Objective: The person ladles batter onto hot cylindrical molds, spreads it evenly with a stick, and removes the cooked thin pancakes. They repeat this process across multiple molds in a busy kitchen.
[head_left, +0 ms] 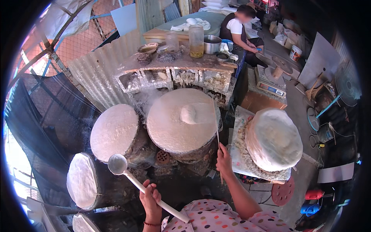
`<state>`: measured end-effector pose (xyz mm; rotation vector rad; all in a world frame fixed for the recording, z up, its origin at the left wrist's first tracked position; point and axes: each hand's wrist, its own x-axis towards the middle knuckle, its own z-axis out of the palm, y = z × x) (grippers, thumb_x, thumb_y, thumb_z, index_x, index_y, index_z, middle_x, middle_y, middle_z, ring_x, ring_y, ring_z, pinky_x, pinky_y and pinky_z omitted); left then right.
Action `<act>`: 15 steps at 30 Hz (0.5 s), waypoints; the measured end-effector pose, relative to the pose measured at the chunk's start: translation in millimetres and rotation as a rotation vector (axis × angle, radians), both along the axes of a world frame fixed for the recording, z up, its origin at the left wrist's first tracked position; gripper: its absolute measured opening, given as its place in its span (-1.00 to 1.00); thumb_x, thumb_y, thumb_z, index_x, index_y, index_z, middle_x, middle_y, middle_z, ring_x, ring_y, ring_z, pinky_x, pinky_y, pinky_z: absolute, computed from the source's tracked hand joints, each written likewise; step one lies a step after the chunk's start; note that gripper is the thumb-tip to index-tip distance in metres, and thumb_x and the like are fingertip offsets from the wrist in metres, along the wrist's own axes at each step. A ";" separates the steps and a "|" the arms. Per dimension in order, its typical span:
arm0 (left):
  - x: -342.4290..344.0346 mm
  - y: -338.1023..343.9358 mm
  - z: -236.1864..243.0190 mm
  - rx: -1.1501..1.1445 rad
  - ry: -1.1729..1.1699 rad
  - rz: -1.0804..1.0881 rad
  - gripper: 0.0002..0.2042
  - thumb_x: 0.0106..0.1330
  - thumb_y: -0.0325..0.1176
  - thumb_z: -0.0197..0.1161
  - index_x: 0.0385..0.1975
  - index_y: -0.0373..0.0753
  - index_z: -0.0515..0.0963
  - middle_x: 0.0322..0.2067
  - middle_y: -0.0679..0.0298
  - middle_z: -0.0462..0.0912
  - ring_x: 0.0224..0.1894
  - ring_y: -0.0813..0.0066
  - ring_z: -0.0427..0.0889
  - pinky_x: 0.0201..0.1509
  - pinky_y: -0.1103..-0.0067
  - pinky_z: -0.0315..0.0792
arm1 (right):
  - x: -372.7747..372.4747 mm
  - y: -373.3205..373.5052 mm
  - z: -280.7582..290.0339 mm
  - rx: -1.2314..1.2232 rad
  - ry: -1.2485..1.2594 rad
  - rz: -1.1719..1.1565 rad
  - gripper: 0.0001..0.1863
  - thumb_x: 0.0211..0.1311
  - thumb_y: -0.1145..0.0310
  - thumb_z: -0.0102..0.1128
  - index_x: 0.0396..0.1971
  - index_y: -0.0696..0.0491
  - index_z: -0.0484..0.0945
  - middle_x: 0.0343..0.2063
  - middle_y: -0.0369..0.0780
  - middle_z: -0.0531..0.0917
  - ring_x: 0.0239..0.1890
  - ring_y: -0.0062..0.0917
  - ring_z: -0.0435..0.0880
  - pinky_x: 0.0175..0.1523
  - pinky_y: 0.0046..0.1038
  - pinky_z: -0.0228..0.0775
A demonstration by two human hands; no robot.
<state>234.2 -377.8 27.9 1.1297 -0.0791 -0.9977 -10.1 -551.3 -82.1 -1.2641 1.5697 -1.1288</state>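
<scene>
My left hand [151, 197] grips the white handle of a long ladle [117, 164], whose round bowl sits left of centre. In my right hand [224, 160] is a thin wooden stick [218, 137], rising along the right side of a large steaming round griddle [166, 131] with a pale, speckled surface and a smooth raised patch [188, 114] near its middle. A second pale round griddle [112, 131] stands to the left, with a white cloth-like round top [81, 179] below it. Right of the stick, a thick stack of white round sheets [274, 139] rests on a board.
A crusted shelf [147, 69] behind holds jars and a steel pot [212, 43]. Another person [236, 31] sits at back right beside a scale [275, 91]. Corrugated sheet [85, 73] and dark netting [29, 108] line the left; a fan [348, 89] and red and blue objects [311, 208] are at right.
</scene>
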 end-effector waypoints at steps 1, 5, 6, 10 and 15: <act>-0.3 -3.8 0.9 -0.001 0.008 0.002 -0.72 0.29 -0.50 0.00 0.00 -0.31 0.30 -0.38 0.25 0.47 -0.66 0.70 0.27 -0.71 0.75 0.17 | -1.8 -3.5 -1.9 0.056 -0.031 0.034 -0.63 0.37 0.28 -0.05 0.15 -0.14 0.39 -0.41 -0.23 0.40 -0.43 -0.50 0.43 -0.39 -0.48 0.24; 1.3 -23.2 2.4 0.002 -0.014 -0.056 -0.71 0.29 -0.50 -0.01 0.01 -0.30 0.28 -0.40 0.26 0.47 -0.66 0.71 0.26 -0.72 0.74 0.17 | 21.5 7.1 -5.5 -0.057 0.004 0.194 -0.66 0.30 0.37 0.05 0.07 0.01 0.48 -0.21 -0.13 0.57 -0.15 -0.38 0.53 -0.11 -0.44 0.36; 1.3 -28.9 2.9 0.002 -0.029 -0.074 -0.71 0.30 -0.50 0.00 0.02 -0.29 0.28 -0.41 0.27 0.47 -0.67 0.71 0.26 -0.72 0.74 0.17 | 26.6 10.3 -6.9 -0.109 0.000 0.230 -0.67 0.30 0.37 0.06 0.05 -0.01 0.50 -0.29 -0.17 0.55 -0.22 -0.43 0.49 -0.17 -0.46 0.33; -2.0 -58.8 6.7 0.013 -0.100 -0.149 -0.75 0.33 -0.47 0.02 -0.01 -0.27 0.34 -0.47 0.32 0.44 -0.68 0.74 0.23 -0.72 0.77 0.14 | 2.2 -13.7 1.3 -0.051 -0.073 0.192 -0.66 0.36 0.25 -0.02 0.11 -0.20 0.47 -0.67 -0.41 0.35 -0.74 -0.68 0.26 -0.65 -0.59 0.14; -12.3 -114.4 14.7 0.007 -0.187 -0.273 -0.78 0.34 -0.41 0.06 -0.05 -0.21 0.34 -0.50 0.33 0.42 -0.69 0.72 0.24 -0.71 0.73 0.16 | -23.4 -80.3 46.4 0.449 -0.320 0.331 -0.62 0.42 0.14 -0.12 0.20 -0.27 0.37 -0.72 -0.45 0.25 -0.83 -0.72 0.19 -0.73 -0.61 0.06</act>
